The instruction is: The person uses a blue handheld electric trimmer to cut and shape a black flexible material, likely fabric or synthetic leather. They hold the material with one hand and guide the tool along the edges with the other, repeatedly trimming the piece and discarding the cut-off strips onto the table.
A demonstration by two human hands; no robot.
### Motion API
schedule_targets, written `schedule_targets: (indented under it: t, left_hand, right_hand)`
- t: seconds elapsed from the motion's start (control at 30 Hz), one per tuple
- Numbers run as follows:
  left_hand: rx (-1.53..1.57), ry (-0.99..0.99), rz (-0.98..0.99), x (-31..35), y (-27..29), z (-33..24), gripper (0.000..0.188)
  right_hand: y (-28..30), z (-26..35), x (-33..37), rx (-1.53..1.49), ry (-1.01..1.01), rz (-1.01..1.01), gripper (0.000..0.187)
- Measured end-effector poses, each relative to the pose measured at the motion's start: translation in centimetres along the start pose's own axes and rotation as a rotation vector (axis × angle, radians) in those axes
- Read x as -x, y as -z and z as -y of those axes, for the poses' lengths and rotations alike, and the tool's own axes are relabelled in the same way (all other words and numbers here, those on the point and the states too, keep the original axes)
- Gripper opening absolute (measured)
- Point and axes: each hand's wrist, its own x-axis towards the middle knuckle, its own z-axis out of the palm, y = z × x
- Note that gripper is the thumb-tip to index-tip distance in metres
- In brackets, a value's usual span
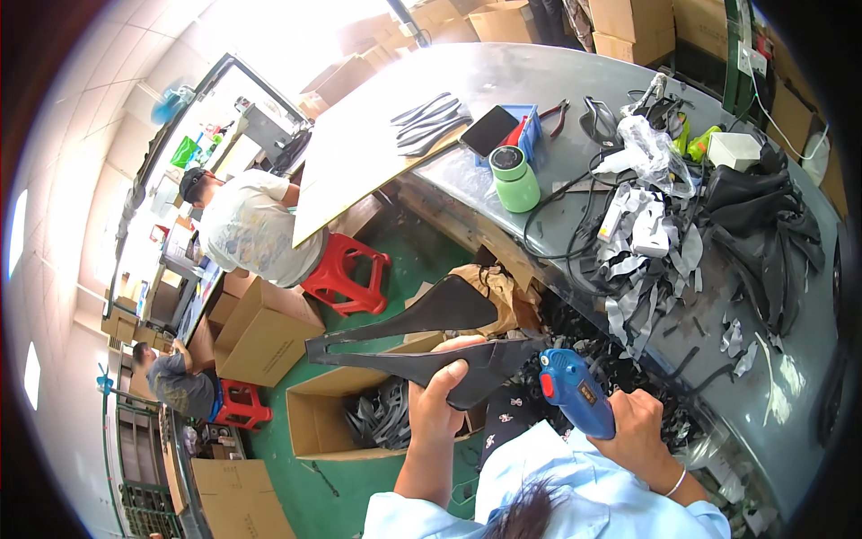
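My left hand [437, 393] grips a black bicycle saddle piece [435, 310] by its lower half, thumb on top. The piece is forked, with a long slot between two wings, and its narrow end points left. My right hand [634, 429] is wrapped round the handle of a blue handheld power tool [577, 388] with a red button. Its head is close to the right tip of the saddle piece; whether they touch, I cannot tell. The tool's working end is hidden behind its body.
The metal table [557, 81] holds grey scraps [646, 225], black covers [754, 225], a green bottle [514, 184], a phone [489, 130] and grey strips [429, 124]. Below stands a cardboard box [314, 422] of black parts. Two people sit at left on red stools [348, 274].
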Motion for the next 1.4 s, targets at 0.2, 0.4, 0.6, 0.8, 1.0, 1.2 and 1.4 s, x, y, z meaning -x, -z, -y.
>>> schedule_targets:
  t: [0.2,0.4,0.6,0.8,1.0,1.2,1.4]
  left_hand:
    - [-0.063,0.062,0.029,-0.1,0.1,-0.3,0.035]
    - [-0.214,0.141,0.053,-0.2,-0.9,-1.7,0.03]
    - [-0.366,0.171,0.056,-0.4,-0.7,-0.7,0.028]
    - [-0.217,0.128,-0.2,-1.1,3.9,2.1,0.021]
    - [0.106,0.166,-0.735,-1.7,19.9,10.6,0.019]
    - [0.282,-0.008,-1.181,1.0,31.0,18.6,0.026]
    - [0.047,0.568,-0.994,4.1,28.3,25.6,0.027]
  right_hand:
    - [-0.3,0.2,-0.2,0.028,0.027,0.003,0.036]
    - [-0.9,0.4,-0.1,0.033,0.05,-0.01,0.035]
    - [-1.5,0.8,-0.2,-0.001,0.065,-0.037,0.034]
    - [-1.4,-0.1,0.0,-0.052,-0.033,0.024,0.036]
    - [-1.4,-1.6,0.6,-0.132,-0.267,0.214,0.039]
    - [-1.8,-1.4,1.3,-0.15,-0.367,0.257,0.038]
    - [-2.5,-1.3,1.1,-0.175,-0.345,0.262,0.037]
